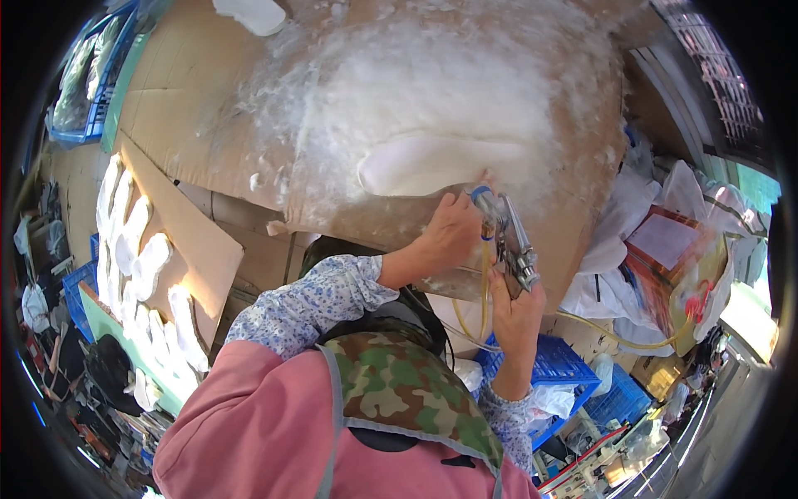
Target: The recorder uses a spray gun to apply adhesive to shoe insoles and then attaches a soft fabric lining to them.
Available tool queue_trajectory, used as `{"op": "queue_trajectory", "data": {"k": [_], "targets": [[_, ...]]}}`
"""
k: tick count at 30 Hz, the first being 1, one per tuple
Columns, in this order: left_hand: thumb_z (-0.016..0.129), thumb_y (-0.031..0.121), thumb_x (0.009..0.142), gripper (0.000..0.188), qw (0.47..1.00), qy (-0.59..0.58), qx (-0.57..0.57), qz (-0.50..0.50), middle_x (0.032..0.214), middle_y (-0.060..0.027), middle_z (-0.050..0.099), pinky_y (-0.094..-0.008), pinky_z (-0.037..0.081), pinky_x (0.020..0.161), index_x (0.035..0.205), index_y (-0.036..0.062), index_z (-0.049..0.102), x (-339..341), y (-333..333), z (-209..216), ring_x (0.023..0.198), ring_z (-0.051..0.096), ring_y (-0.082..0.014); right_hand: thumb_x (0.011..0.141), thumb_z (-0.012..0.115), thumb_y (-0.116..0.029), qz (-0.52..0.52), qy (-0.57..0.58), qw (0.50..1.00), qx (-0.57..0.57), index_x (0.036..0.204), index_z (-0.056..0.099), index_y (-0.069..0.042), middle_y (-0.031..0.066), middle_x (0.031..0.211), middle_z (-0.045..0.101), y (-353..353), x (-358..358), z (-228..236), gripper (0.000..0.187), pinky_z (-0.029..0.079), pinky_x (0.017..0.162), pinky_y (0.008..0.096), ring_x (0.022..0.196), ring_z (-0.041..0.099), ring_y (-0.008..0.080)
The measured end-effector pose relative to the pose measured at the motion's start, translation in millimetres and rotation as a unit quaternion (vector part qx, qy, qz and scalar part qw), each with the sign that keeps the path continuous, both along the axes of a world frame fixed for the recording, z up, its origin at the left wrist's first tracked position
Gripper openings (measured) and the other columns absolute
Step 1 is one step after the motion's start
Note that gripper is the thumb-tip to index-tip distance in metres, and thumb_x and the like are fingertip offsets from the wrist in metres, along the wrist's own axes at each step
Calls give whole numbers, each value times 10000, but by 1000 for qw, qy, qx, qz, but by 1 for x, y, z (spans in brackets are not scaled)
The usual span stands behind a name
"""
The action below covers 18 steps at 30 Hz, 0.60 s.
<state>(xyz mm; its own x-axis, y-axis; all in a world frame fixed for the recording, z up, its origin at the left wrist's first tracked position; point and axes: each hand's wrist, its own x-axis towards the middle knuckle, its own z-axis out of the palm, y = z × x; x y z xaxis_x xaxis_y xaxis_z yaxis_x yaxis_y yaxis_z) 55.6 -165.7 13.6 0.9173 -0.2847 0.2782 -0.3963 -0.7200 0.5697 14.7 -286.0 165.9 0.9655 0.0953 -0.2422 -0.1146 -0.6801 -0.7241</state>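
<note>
A white insole-shaped pad (440, 165) lies on fluff-covered cardboard (349, 220) in front of me. My right hand (515, 308) is wrapped round the lower part of a metal spray gun (515, 241), which points away from me beside the pad's near edge. My left hand (453, 229) is closed at the gun's front, by a blue-collared metal part (482, 194). One fingertip shows beyond that collar, close to the pad; the rest of the grip is partly hidden. A yellow hose (485, 287) hangs from the gun.
Several white insole-shaped pads (151, 264) lie on a board at the left. Another white piece (253, 12) sits at the far edge. Blue crates (557, 362) stand below right, near clear plastic bags (619, 216). The yellow hose runs rightward past the table edge.
</note>
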Motion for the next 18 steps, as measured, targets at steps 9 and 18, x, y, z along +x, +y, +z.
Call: {"op": "queue_trajectory", "data": {"k": [9, 18], "targets": [[567, 106, 727, 324, 999, -20, 24, 12, 1053, -145, 534, -369, 369, 697, 1028, -15, 567, 7, -1, 19, 895, 500, -261, 900, 597, -79, -44, -8, 999, 5, 1069, 577, -5, 142, 824, 635, -23, 9, -6, 185, 481, 691, 352, 718, 605, 267], [594, 87, 706, 631, 997, 7, 71, -6, 1450, -235, 337, -371, 398, 744, 1290, -105, 452, 12, -6, 23, 990, 510, -294, 892, 614, -68, -79, -33, 996, 2, 1125, 571, 14, 153, 863, 649, -45, 17, -8, 250, 485, 707, 351, 736, 609, 256]]}}
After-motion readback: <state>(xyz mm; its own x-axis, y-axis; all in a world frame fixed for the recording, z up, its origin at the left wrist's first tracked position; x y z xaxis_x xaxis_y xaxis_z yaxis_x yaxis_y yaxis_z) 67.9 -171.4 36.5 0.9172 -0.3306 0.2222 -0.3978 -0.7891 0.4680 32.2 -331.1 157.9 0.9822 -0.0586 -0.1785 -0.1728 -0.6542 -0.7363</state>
